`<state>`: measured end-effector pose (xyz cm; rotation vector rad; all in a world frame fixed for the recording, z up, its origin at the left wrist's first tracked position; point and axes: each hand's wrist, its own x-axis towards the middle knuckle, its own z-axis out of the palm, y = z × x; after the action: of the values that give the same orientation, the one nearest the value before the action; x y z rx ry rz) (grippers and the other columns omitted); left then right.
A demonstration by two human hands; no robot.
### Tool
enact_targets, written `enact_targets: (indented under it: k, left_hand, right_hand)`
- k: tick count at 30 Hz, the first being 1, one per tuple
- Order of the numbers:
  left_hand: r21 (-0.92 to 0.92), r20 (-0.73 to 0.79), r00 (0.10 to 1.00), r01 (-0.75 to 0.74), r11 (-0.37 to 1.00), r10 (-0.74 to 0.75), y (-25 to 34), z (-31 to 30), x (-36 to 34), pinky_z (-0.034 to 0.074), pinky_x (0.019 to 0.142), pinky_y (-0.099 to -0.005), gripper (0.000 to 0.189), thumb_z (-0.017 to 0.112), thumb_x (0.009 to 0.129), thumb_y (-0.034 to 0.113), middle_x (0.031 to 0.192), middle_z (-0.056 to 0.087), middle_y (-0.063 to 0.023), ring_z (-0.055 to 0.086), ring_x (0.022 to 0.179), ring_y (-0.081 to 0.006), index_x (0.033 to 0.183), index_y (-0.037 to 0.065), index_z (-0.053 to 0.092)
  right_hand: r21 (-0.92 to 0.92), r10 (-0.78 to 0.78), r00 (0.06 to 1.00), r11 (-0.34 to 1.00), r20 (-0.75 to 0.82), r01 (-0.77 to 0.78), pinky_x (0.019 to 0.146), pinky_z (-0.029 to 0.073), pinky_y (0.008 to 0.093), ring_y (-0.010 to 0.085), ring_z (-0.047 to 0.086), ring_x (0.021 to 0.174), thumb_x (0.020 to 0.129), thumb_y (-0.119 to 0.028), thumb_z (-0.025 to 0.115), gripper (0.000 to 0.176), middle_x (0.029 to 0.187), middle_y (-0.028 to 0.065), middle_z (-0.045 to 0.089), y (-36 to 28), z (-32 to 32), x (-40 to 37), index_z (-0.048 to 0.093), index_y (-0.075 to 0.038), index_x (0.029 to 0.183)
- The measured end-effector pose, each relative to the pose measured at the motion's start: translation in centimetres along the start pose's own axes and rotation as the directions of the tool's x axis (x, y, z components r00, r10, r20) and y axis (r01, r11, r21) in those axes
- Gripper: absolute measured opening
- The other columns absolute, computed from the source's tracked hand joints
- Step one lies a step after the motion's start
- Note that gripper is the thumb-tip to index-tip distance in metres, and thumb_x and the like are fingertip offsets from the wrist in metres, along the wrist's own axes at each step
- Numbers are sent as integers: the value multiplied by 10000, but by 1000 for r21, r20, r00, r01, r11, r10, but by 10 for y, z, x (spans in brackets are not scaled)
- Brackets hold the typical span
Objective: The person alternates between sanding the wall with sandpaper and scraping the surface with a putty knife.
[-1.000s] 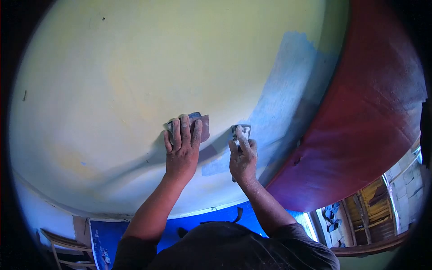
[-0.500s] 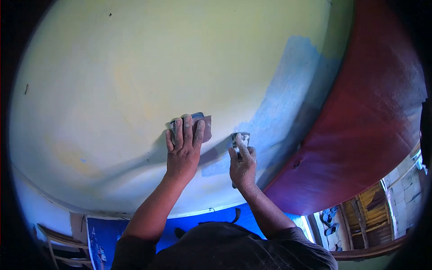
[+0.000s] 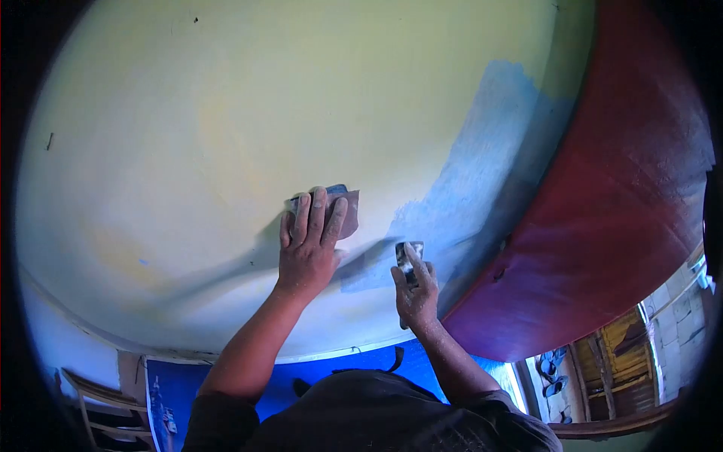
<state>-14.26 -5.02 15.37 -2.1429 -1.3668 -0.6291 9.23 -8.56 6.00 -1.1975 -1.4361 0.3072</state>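
Observation:
My left hand [image 3: 309, 245] presses a brownish piece of sandpaper [image 3: 350, 215] against the pale wall [image 3: 248, 135]. Its fingers lie stretched over the sheet, and a dark bluish edge shows above the fingertips. To the right and a little lower, my right hand [image 3: 416, 294] grips a scraper [image 3: 410, 252] with a dark, white-smeared blade. One finger runs along the blade, and the handle end pokes out below the palm. Pale dust coats both hands. A light blue patch [image 3: 474, 151] on the wall lies above and right of the scraper.
A dark red sheet [image 3: 602, 196] curves down the right side. Low in view are a blue surface [image 3: 346, 377] and, at left, a wooden rack [image 3: 105, 392]. Sandals [image 3: 553, 377] lie at lower right. A small nail-like mark [image 3: 50, 142] is on the wall at left.
My right hand has moved down and slightly right with the scraper. My left hand stays at nearly the same spot with the sandpaper, its thumb now showing at the side.

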Motion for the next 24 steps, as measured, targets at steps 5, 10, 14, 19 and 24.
enact_targets:
  k: [5, 10, 14, 19, 24]
  left_hand:
    - [-28, -153, 986, -70, 997, 65, -11, 14, 0, 276, 1254, -693, 827, 760, 985, 444, 1786, 290, -245, 260, 1644, -465, 1692, 157, 439]
    - [159, -188, 953, -209, 965, 237, -35, 18, 7, 320, 1263, -637, 678, 708, 998, 290, 1755, 378, -226, 341, 1615, -446, 1640, 161, 531]
    - [214, -256, 898, -308, 927, 358, -46, 11, 29, 339, 1274, -583, 612, 654, 998, 171, 1730, 451, -160, 397, 1601, -382, 1605, 174, 576]
    - [259, -344, 841, -344, 903, 419, -32, -26, 89, 316, 1295, -561, 628, 688, 981, 166, 1720, 481, -116, 423, 1598, -325, 1599, 196, 580]
    - [182, -324, 849, -378, 908, 418, -22, -62, 129, 316, 1298, -527, 527, 656, 1021, 226, 1704, 480, -90, 421, 1596, -265, 1545, 215, 604]
  right_hand:
    - [-53, 99, 994, 994, 47, -97, 900, 580, 438, 347, 702, 1013, 948, -32, 814, 578, 1116, 229, 729, 7, -21, -27, 665, -62, 1506]
    - [-84, 99, 995, 991, -23, -101, 885, 583, 431, 323, 712, 997, 946, -28, 819, 597, 1133, 206, 695, 17, -37, -48, 666, -103, 1518]
    - [-87, 64, 996, 994, -69, -70, 826, 598, 421, 301, 728, 951, 944, -35, 829, 614, 1115, 203, 679, 27, -30, -55, 670, -150, 1526]
    - [-83, 39, 998, 996, -55, -44, 809, 595, 414, 293, 723, 921, 940, -33, 829, 599, 1101, 196, 684, 16, -42, -51, 678, -126, 1513]
    - [-30, 47, 999, 998, -22, -47, 801, 594, 417, 296, 719, 910, 947, -39, 825, 580, 1096, 193, 687, 16, -46, -54, 684, -125, 1503]
